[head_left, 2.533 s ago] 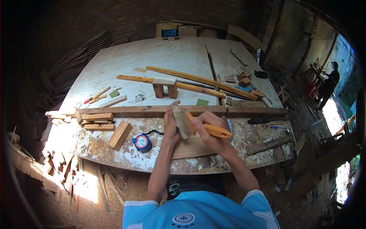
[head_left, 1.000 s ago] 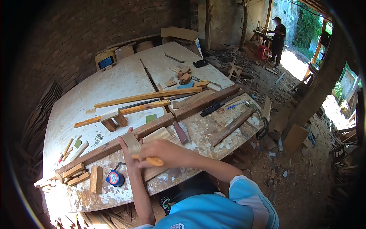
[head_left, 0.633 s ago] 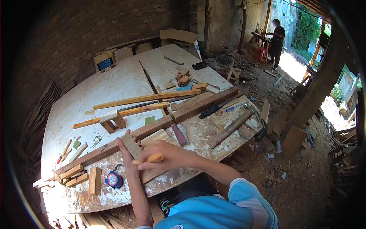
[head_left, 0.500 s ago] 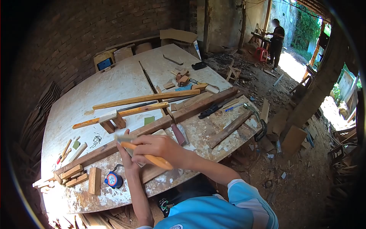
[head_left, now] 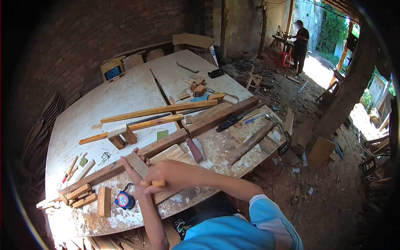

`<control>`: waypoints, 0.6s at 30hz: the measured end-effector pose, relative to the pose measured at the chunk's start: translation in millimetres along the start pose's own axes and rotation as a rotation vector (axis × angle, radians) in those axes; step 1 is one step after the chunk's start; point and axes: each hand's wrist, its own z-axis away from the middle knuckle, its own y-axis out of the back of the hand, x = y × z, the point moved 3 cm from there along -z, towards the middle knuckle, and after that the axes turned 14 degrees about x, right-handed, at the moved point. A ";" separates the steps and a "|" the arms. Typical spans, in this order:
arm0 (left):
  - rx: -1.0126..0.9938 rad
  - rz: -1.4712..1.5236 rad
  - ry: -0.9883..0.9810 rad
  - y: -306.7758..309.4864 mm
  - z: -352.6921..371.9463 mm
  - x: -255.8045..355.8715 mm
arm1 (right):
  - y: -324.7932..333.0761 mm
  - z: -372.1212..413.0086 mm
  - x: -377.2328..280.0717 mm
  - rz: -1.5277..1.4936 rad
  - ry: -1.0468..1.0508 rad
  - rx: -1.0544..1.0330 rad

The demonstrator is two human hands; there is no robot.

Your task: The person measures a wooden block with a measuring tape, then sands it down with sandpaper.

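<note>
Item, left grip [head_left: 132, 173]: closed round a small wooden block [head_left: 136, 161], thumb on one side and fingers on the other, with the block tilted and lifted clear of the tabletop [head_left: 125, 96]. You seem to hold it up this way so one face is turned toward the other hand. Item, right grip [head_left: 168, 175]: fist closed on an orange-handled tool [head_left: 156, 183], knuckles just beside the block; only a short piece of the handle shows, and the working end is hidden, so what kind of tool it is cannot be told. Both are held above the near edge of the tabletop, over a pale curved board [head_left: 177, 153]. Item, near the left wrist: a blue tape measure [head_left: 125, 200], then a few wood offcuts [head_left: 85, 195]. Item, beyond the hands: a long dark timber rail [head_left: 200, 127] lying across the tabletop, with a small wooden trestle [head_left: 121, 135] behind it. Item, well apart to the right: a hammer [head_left: 278, 127]. Item, far off in the yard: another person [head_left: 298, 41], standing.
</note>
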 end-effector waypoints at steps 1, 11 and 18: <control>-0.131 0.040 -0.051 -7.0 4.9 4.6 | 10.9 -6.5 -11.4 -0.141 -0.115 -0.058; 0.026 0.064 -0.169 -12.4 12.5 -5.2 | -9.8 7.3 12.8 0.043 0.022 0.060; 0.094 -0.382 -0.621 -11.2 11.5 -2.4 | 5.1 0.0 29.1 -0.108 -0.105 0.045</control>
